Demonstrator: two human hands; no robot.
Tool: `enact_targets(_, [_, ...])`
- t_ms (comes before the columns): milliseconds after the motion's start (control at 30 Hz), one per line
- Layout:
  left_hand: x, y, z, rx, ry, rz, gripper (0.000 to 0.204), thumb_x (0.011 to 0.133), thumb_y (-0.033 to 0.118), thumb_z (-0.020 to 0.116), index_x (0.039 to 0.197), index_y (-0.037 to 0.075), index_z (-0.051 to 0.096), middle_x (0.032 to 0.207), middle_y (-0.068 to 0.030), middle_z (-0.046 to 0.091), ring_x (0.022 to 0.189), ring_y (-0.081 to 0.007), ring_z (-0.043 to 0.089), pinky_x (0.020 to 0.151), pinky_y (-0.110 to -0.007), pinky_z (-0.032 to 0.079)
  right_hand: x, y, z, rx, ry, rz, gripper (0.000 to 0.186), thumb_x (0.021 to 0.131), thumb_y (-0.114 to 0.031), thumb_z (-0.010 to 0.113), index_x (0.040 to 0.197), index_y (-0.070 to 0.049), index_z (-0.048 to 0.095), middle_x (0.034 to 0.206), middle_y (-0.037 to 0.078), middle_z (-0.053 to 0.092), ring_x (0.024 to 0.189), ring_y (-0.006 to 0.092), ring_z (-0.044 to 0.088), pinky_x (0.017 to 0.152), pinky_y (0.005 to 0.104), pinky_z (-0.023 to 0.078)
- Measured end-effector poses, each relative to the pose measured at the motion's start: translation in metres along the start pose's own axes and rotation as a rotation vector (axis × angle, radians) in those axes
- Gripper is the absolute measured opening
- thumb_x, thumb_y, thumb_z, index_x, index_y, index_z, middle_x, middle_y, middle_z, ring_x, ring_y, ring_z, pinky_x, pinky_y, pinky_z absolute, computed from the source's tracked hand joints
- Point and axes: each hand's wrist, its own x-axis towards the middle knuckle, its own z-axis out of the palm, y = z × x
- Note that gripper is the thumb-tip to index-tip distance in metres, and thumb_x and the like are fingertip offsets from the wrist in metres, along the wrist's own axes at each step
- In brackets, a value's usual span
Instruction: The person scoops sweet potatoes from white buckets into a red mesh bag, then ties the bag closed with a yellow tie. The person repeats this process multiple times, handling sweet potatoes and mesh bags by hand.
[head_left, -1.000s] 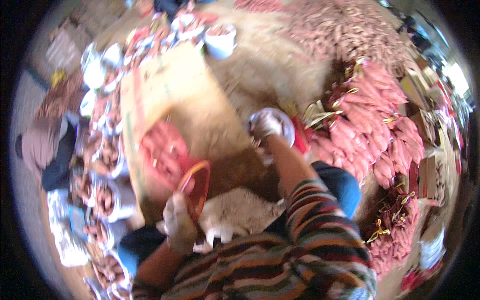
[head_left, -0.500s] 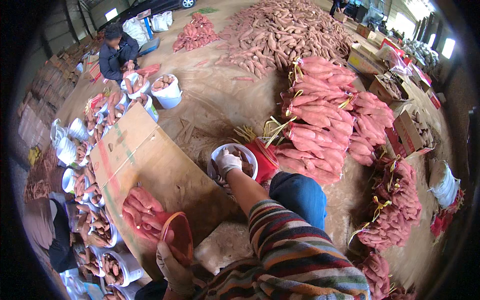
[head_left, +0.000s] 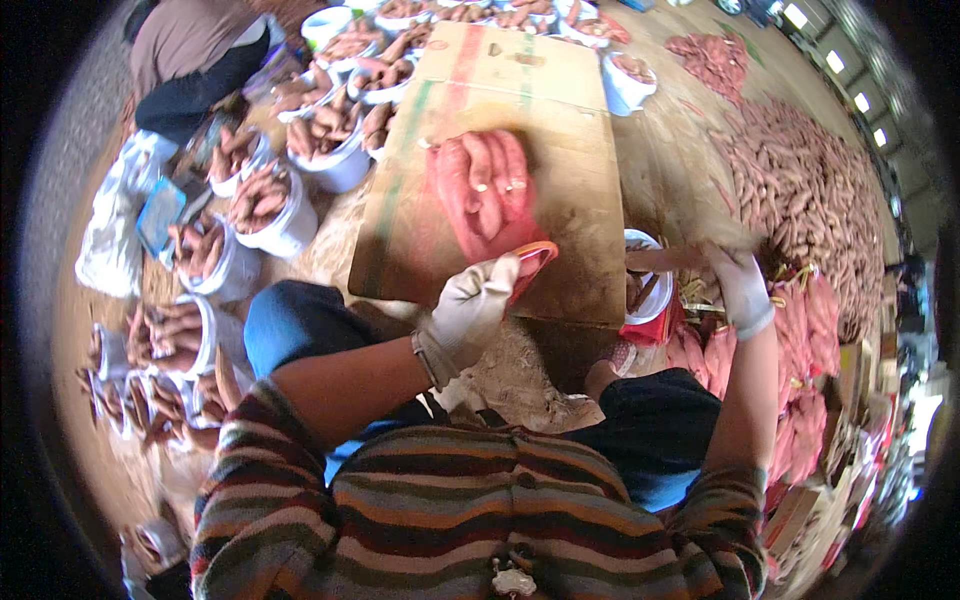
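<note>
Gripping red net bag (head_left: 484, 185) by its mouth w/ L hand (head_left: 470, 313), fingers curled. Holding long sweet potato (head_left: 668, 260) w/ blurry R hand (head_left: 738, 288), pointing L, lying sideways over white bucket (head_left: 641, 238). On cardboard (head_left: 570, 190), bag's long way running away from body. In way btwn bag & bucket: cardboard edge. Far L: full buckets (head_left: 290, 230).

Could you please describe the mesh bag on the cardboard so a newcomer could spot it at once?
Find the big cardboard sheet in the centre. On it lies a red mesh bag of sweet potatoes, its orange rim held by the left hand. Unlike the red bags bunched at right, it lies alone, mouth open.
</note>
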Motion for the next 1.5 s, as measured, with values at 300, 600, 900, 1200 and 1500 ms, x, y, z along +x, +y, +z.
enact_targets(300, [-0.005,-0.008,0.003,0.002,-0.112,0.151,0.027,0.100,0.019,0.045,0.090,0.002,0.063,0.078,0.0065,0.056,0.072,-0.0033,0.049,0.067,-0.021,0.042,-0.083,0.026,0.157,0.768,-0.287,0.197,0.038,0.090,-0.038,0.059,0.112,-0.007,0.063,0.090,0.003,0.064,0.066,0.0095,0.055,0.051,0.0200,0.040])
enact_targets(600, [-0.007,-0.010,0.009,0.128,-0.111,0.261,0.027,0.097,0.019,0.047,0.095,-0.003,0.063,0.073,-0.0086,0.056,0.074,-0.0104,0.055,0.071,-0.028,0.046,-0.035,0.055,0.236,1.006,-0.434,0.087,0.028,0.098,-0.028,0.051,0.110,-0.005,0.059,0.103,0.005,0.064,0.093,0.0175,0.060,0.082,0.0301,0.049])
enact_targets(900, [0.000,0.002,0.000,0.435,-0.224,0.331,0.023,0.096,0.015,0.047,0.089,-0.002,0.060,0.071,-0.0110,0.057,0.069,-0.0202,0.058,0.067,-0.033,0.047,-0.022,0.062,0.224,1.158,-0.332,0.223,0.027,0.096,-0.028,0.048,0.112,-0.008,0.058,0.106,0.006,0.064,0.096,0.0224,0.061,0.084,0.0334,0.048])
enact_targets(1200, [0.015,-0.013,0.014,0.383,-0.278,0.549,0.021,0.093,0.010,0.050,0.100,-0.004,0.064,0.087,-0.0187,0.066,0.083,-0.0241,0.066,0.077,-0.032,0.051,0.022,0.087,0.245,0.834,-0.491,-0.482,0.048,0.098,-0.030,0.025,0.134,-0.004,0.043,0.136,0.015,0.047,0.124,0.0313,0.045,0.108,0.0419,0.032])
enact_targets(1500, [0.012,-0.009,0.020,0.382,-0.262,0.477,0.022,0.096,0.013,0.047,0.094,-0.002,0.064,0.077,-0.0050,0.060,0.075,-0.0132,0.058,0.070,-0.028,0.047,0.040,0.072,0.224,0.843,0.058,0.011,0.032,0.085,-0.014,0.061,0.109,0.007,0.056,0.106,0.017,0.064,0.092,0.0226,0.062,0.082,0.0354,0.050])
